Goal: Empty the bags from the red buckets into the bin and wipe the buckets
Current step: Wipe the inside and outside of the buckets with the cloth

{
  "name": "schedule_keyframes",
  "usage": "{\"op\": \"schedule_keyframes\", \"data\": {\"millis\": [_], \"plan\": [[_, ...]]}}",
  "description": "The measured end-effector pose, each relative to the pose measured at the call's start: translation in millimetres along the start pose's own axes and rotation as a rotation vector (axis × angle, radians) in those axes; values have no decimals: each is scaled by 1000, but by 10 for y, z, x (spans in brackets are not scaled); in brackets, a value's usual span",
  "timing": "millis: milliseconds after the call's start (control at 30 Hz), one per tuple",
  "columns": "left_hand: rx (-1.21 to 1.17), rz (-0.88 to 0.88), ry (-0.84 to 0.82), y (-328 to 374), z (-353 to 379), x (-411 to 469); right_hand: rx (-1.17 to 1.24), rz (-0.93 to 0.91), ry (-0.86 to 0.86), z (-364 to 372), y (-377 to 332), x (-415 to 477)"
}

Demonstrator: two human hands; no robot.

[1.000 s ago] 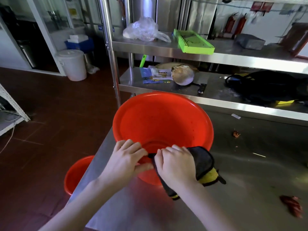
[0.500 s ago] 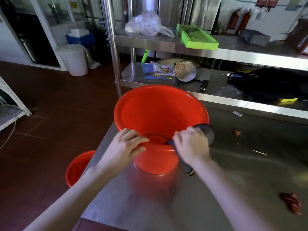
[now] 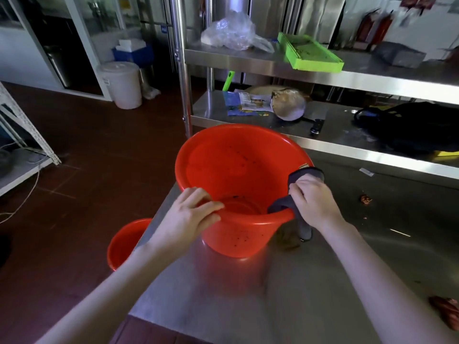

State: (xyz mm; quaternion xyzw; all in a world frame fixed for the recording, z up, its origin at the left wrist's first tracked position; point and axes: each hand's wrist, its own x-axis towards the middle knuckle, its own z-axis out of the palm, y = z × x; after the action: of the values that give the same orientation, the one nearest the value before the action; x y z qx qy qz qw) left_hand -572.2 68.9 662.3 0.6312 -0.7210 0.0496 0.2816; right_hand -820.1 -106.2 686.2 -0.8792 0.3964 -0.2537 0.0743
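Head view, single frame.

- Large red plastic bucket (image 3: 223, 165): stands on the stainless steel table (image 3: 248, 294), near the table's left edge, mouth up. Dark specks on inner wall and on outer wall near the base.
- Left hand (image 3: 191, 214): at 7 o'clock on the bucket's rim, fingers curled over the lip, gripping it.
- Right hand (image 3: 313, 199): at 4 o'clock on the rim, closed around a dark grey cloth (image 3: 305, 173). The cloth is folded over the lip, one part inside and one end hanging down the outer wall.
- Smaller-looking second red bucket (image 3: 126, 242): on the dark red floor at 8 o'clock from the first, partly hidden by the table edge and left forearm.
- Reddish scraps on the table: one (image 3: 365, 199) at 3 o'clock from the bucket, one (image 3: 447, 311) at 4 o'clock, far right.
- At 12 o'clock: steel shelf rack (image 3: 323, 78) carrying a bright green tray (image 3: 310, 52) and a crumpled clear plastic bag (image 3: 231, 31)
- At 10 o'clock, well apart: white lidded pail (image 3: 123, 83)
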Motion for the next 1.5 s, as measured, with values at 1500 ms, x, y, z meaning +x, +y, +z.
{"op": "schedule_keyframes", "data": {"millis": [1500], "plan": [[-74, -850, 345, -287, 598, -674, -402, -444, -357, 1135, -1252, -1036]]}}
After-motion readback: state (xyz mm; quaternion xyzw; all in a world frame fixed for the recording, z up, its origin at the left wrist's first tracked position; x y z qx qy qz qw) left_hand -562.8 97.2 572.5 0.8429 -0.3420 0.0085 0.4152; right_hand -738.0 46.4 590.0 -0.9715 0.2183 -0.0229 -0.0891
